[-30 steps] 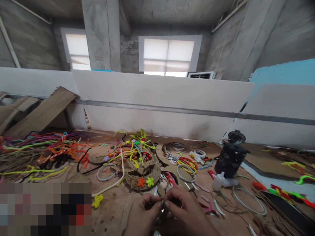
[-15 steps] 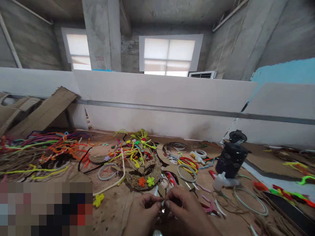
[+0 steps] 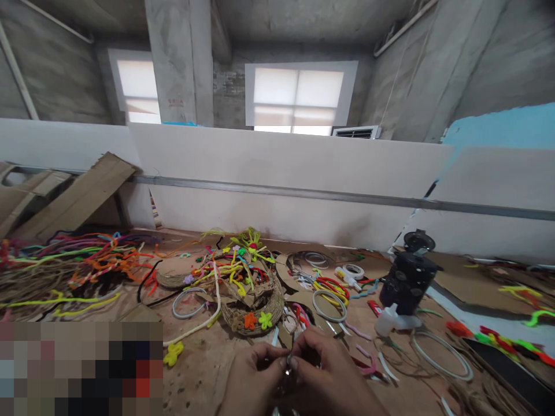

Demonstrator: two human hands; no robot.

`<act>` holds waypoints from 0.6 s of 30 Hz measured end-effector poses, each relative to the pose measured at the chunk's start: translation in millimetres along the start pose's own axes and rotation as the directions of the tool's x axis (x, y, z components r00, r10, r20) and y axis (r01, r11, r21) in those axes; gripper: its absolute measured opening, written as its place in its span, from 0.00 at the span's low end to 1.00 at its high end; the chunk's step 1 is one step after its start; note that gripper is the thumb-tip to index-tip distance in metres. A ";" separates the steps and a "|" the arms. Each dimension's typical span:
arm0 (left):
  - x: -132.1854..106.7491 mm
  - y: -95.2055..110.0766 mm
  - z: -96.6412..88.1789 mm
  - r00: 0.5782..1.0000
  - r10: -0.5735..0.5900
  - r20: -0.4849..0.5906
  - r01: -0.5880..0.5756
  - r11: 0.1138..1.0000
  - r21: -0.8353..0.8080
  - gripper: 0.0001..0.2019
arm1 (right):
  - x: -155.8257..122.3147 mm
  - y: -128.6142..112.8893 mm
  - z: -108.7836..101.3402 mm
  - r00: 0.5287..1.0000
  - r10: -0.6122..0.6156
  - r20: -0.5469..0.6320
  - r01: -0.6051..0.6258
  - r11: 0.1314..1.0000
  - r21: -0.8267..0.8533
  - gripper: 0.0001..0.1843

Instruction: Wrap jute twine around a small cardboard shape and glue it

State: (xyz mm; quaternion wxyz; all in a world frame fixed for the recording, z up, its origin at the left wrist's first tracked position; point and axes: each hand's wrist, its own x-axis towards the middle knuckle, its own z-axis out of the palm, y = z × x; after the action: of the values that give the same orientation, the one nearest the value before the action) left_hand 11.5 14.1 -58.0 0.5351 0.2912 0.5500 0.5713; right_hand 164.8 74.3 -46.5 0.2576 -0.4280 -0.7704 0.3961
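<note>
My left hand [image 3: 251, 378] and my right hand [image 3: 325, 370] meet at the bottom middle of the view, fingertips pinched together on a small metal piece [image 3: 288, 364] that I cannot make out. Both hands hover just above the brown table [image 3: 199, 375]. Right behind them stands a woven twine basket [image 3: 254, 306] decorated with orange and green pipe-cleaner flowers and stuffed with colourful pipe cleaners.
A heap of pipe cleaners [image 3: 73, 266] covers the left of the table. White rings [image 3: 329, 305] and scraps lie in the middle, a black jar [image 3: 410, 280] and a white glue bottle [image 3: 390, 320] to the right. Cardboard sheets [image 3: 73, 196] lean against the white partition [image 3: 286, 185].
My hands have stayed pinched together and shifted only slightly; the view has barely moved.
</note>
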 end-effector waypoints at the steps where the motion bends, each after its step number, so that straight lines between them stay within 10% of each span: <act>1: 1.1 -3.3 -0.2 1.000 0.009 -0.006 -0.009 1.000 -0.016 0.18 | 0.5 0.9 0.4 1.000 -0.004 -0.001 0.004 1.000 0.006 0.02; 18: 1.2 -11.7 0.0 1.000 0.013 0.000 -0.013 0.999 -0.035 0.18 | 2.1 5.0 2.6 1.000 0.015 -0.016 -0.014 0.997 0.074 0.01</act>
State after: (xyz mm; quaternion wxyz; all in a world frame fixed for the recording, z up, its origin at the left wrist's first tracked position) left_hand 14.6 13.1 -69.3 0.5362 0.2854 0.5381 0.5844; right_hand 164.1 76.7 -52.0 0.2766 -0.4268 -0.7501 0.4228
